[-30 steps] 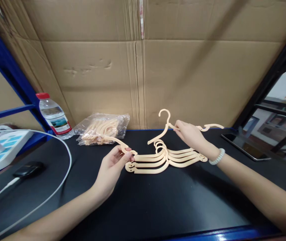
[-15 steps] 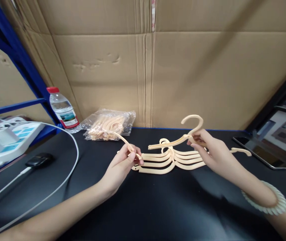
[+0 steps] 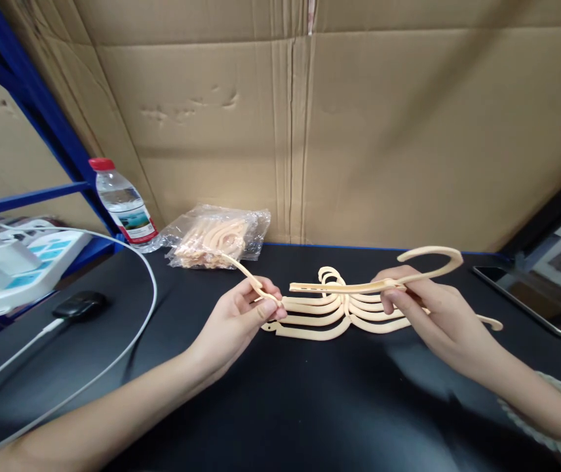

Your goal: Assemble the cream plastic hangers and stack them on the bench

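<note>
Between the thumb and fingers of my left hand (image 3: 246, 308) is a thin, curved cream plastic hanger piece (image 3: 244, 269), its upper end pointing up and left. My right hand (image 3: 428, 314) pinches a cream plastic hanger (image 3: 349, 288) near the base of its hook. That hanger is tilted so its hook points right, and its slotted arm reaches left, its end just apart from my left fingertips. Behind and below both hands, several matching hangers (image 3: 314, 334) lie overlapped in a row on the black table (image 3: 290, 406); my right hand covers part of their right side.
A clear plastic bag (image 3: 216, 236) of cream hanger parts lies at the back. Beside it a red-capped water bottle (image 3: 126, 206) leans against the blue rack. On the left are a power strip (image 3: 49, 262), a black device (image 3: 78, 308) and a white cable (image 3: 153, 288). A phone (image 3: 531, 301) lies right.
My right hand has turned the hanger: its hook, upright before, now tips to the right, and the arm's slotted side shows. My left hand keeps its piece almost in place. The view has shifted slightly.
</note>
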A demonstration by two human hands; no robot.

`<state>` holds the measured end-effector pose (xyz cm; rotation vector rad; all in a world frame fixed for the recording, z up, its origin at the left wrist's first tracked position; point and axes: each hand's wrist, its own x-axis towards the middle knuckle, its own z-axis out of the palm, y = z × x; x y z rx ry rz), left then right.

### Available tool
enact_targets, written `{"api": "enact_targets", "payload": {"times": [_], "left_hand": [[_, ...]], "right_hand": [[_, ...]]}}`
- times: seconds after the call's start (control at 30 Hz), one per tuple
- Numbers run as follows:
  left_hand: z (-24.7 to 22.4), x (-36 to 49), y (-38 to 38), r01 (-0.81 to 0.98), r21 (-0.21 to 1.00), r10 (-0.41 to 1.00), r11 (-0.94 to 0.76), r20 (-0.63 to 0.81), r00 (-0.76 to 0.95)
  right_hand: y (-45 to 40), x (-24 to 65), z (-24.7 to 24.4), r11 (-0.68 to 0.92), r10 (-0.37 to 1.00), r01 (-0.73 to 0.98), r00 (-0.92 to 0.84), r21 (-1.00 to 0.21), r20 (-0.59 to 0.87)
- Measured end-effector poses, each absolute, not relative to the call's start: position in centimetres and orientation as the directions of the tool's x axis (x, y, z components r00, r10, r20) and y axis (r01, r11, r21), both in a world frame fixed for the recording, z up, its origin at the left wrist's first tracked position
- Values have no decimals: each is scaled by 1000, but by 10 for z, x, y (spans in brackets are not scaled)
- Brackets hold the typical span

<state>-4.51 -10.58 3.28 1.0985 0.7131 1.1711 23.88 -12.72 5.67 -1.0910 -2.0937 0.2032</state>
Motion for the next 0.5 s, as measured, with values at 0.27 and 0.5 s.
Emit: {"api": "enact_targets", "payload": {"times": [0.27,0.5], "left_hand": [[37,-51,-103,-396,915,910,79,96,404],[40,-53,-103,-449,873,856,191,76,511]], "right_hand": [[-137,233,67,697,700,570,-409,-435,586],[-138,237,65,727,649,596,-436,-340,623]]}}
